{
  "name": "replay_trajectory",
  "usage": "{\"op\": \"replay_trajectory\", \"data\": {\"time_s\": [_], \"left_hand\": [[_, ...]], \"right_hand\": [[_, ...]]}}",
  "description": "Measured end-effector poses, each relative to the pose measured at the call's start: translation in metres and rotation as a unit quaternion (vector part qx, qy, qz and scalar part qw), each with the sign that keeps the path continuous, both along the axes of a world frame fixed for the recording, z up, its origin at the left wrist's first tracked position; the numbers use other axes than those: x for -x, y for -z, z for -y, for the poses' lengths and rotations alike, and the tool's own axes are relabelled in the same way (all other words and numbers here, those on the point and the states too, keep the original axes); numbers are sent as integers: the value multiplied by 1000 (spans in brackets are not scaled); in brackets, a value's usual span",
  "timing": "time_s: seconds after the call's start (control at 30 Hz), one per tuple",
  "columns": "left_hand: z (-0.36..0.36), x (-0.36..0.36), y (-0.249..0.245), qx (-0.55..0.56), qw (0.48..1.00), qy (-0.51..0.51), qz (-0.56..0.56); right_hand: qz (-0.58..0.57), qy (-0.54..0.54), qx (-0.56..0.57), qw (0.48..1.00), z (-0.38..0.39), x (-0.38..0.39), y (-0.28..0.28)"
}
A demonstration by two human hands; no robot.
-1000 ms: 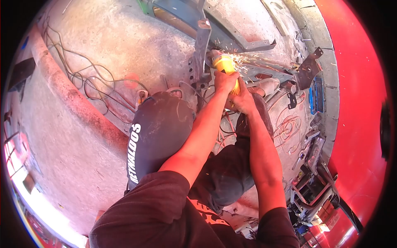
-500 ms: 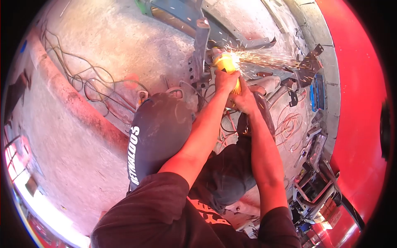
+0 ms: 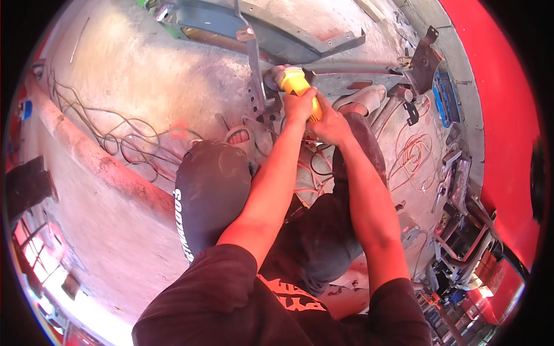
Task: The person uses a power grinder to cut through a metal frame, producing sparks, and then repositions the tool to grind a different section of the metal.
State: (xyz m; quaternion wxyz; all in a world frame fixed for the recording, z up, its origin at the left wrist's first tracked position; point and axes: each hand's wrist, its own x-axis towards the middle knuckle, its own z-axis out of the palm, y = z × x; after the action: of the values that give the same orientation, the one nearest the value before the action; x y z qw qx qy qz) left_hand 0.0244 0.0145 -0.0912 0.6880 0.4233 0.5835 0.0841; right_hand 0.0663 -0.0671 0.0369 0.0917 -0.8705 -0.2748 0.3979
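My left hand [image 3: 299,107] and my right hand [image 3: 331,126] are both closed around a yellow angle grinder [image 3: 295,83], the left nearer its head, the right further back on its body. The grinder's head is at a long grey metal frame [image 3: 340,86], close beside an upright metal bracket [image 3: 252,60] with holes along it. The disc end is partly hidden by the head. No sparks show at it.
Loops of dark cable [image 3: 124,138] lie on the concrete floor to the left, with an orange cord [image 3: 416,153] to the right. A rusty pipe [image 3: 107,158] crosses the left side. Metal scraps [image 3: 459,230] and a blue case [image 3: 445,99] lie near the red panel [image 3: 496,115].
The bright spray of sparks flying right from the grinder has stopped. In view, both hands and the grinder have shifted slightly left, and the metal frame has shifted left too.
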Motion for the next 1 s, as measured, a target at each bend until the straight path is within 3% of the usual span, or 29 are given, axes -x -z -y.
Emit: {"op": "replay_trajectory", "data": {"time_s": [0.27,0.47,0.57,0.67,1.0], "left_hand": [[-8,8,-17,-48,997,-27,56],[-7,3,0,58,985,-69,147],[-10,0,-4,93,984,-81,129],[-10,-2,19,34,986,-110,119],[-3,-9,-3,25,995,-29,90]], "right_hand": [[14,-11,-15,1000,-6,-3,12],[49,-32,4,998,-11,-2,6],[53,-55,30,997,-19,-5,-1],[65,-70,12,995,-20,-4,4],[66,-14,-8,998,-9,0,-4]]}}
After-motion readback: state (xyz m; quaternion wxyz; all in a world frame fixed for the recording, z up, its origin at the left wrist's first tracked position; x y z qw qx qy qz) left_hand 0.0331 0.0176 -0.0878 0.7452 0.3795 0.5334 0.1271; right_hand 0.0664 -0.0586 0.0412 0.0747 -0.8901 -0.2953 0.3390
